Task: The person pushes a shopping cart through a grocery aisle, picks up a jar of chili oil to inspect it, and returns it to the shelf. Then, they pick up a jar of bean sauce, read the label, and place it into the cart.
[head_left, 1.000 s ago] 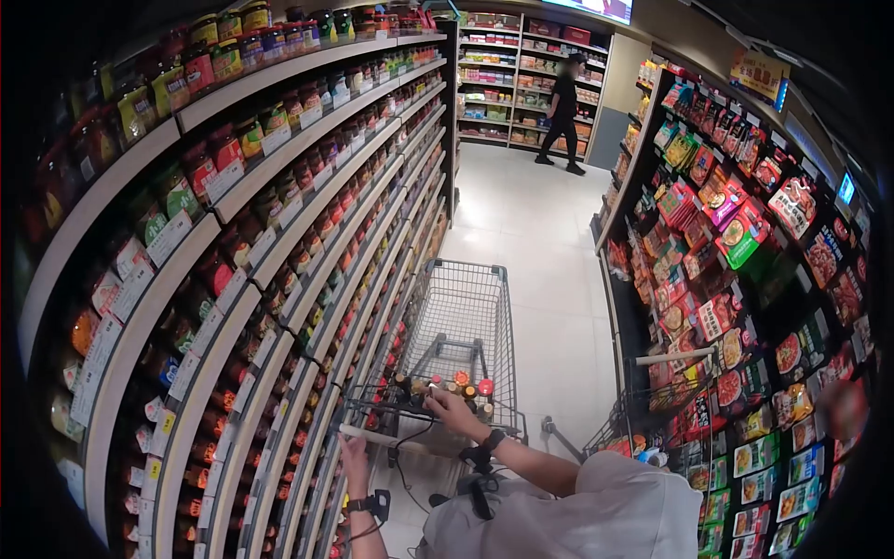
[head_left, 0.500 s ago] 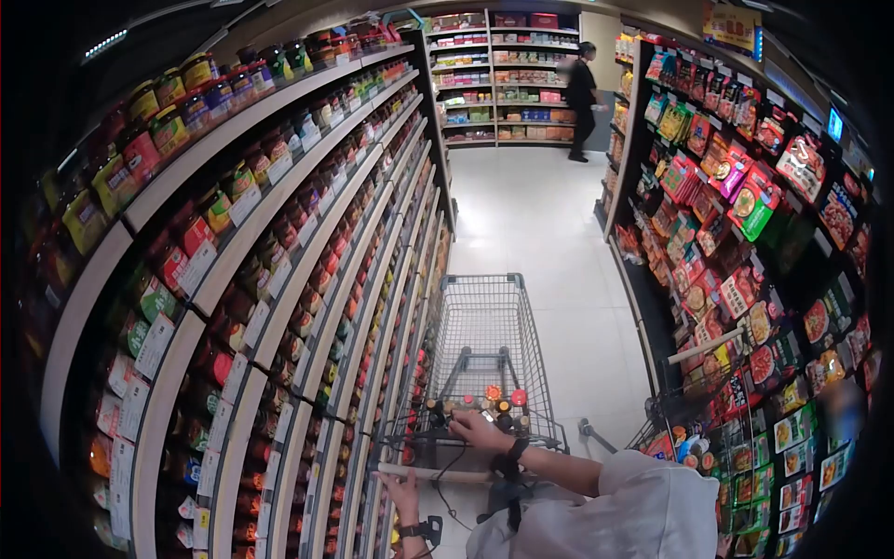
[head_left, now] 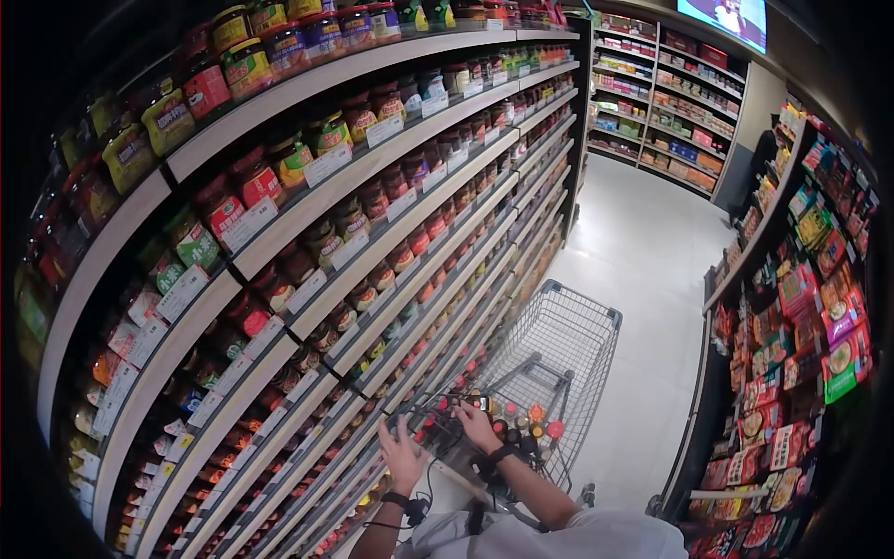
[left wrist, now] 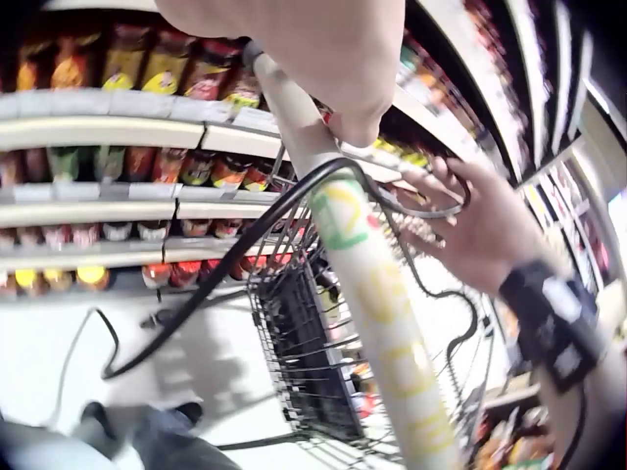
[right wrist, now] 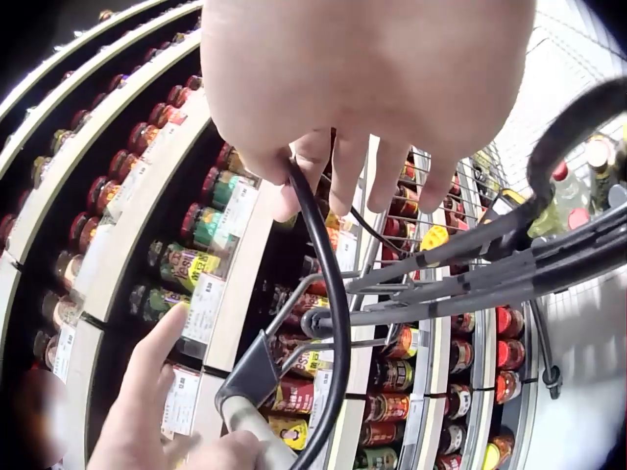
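Note:
My left hand [head_left: 402, 456] is raised with fingers spread beside the sauce shelf. In the left wrist view, it hangs over the cart's pale handle [left wrist: 377, 304]; its fingertips are mostly hidden. My right hand [head_left: 477, 427] is over the near end of the shopping cart [head_left: 568, 321]. A black cable [right wrist: 328, 274] passes between its thumb and forefinger, which pinch it, and loops down past the handle. Several bottles with red, orange and dark caps [head_left: 535, 429] stand in the cart just beyond this hand. Jars [right wrist: 186, 264] on the shelf lie close to my left fingers.
A long shelf [head_left: 372, 140] of jars with price tags runs along the left, close to the cart. Hanging packets [head_left: 843, 312] line the rack on the right. Pale floor [head_left: 652, 252] leads to a far shelf [head_left: 694, 102]; a dark-clothed person [head_left: 759, 172] is partly hidden there.
The view has swung left, so the cart appears farther right. My left hand has risen from the handle, fingers spreading. My right hand stays over the cart's near end. The distant person has moved right.

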The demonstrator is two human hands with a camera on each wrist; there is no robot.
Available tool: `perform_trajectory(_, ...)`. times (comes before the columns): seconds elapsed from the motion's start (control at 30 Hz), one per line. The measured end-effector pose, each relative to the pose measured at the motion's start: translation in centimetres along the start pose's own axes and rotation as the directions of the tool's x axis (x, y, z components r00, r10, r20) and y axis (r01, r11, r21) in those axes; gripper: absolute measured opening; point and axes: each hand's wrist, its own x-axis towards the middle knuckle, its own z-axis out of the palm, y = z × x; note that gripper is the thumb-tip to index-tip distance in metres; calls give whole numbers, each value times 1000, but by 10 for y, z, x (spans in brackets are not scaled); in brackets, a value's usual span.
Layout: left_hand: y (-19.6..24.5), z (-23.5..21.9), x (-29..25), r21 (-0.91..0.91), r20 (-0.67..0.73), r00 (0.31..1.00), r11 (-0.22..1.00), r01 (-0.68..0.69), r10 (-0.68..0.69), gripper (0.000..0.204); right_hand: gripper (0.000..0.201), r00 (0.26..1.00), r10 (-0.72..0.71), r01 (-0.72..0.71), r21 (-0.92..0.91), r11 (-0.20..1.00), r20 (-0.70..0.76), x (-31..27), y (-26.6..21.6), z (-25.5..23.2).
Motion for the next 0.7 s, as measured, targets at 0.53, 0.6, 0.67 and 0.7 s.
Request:
perform_trajectory(0.53, 31, 73, 46, 81, 400, 837, 895, -439, 374, 49, 27, 977, -194, 211, 243, 947, -92, 52, -21, -64)
perform_trajectory(0.6, 27, 90, 46, 60, 363, 859, 911, -408, 361, 46, 30, 968, -217, 243, 247, 938, -129, 57, -12, -64)
perform_trajectory(0.67, 33, 90, 47, 24, 341, 854, 905, -425, 393, 40, 28, 962, -227, 258, 235, 937, -148, 64, -3, -64)
perform_trajectory(0.7, 36, 91, 47, -13, 331, 855, 908, -418, 398, 38, 27, 963, -223, 252, 221, 942, -148, 65, 2, -65)
